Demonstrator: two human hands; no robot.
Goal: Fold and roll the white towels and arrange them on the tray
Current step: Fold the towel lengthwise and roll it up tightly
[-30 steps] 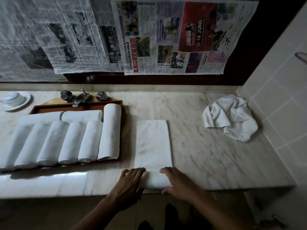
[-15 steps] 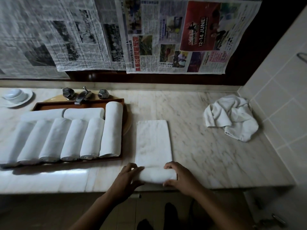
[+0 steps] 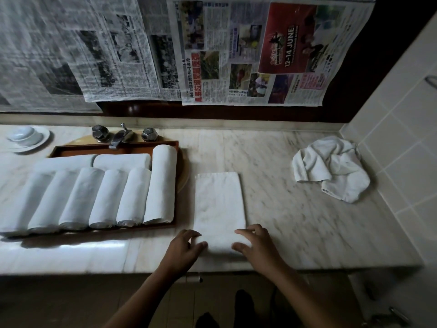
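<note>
A folded white towel (image 3: 218,200) lies lengthwise on the marble counter, its near end wound into a short roll (image 3: 221,243). My left hand (image 3: 183,248) grips the roll's left end and my right hand (image 3: 256,245) grips its right end, fingers curled over the top. To the left, a brown wooden tray (image 3: 113,147) holds several rolled white towels (image 3: 134,197), one longer roll (image 3: 162,183) at its right side. A crumpled white towel (image 3: 331,166) sits at the far right by the tiled wall.
The tray rests over a sink with a metal faucet and two knobs (image 3: 121,136). A white cup on a saucer (image 3: 26,137) stands far left. Newspapers (image 3: 248,50) hang along the back wall. The counter's front edge (image 3: 307,268) runs just behind my wrists.
Both hands have rolled the towel's near end away from me; the roll has grown thicker and sits farther up the towel. The camera view shifted slightly.
</note>
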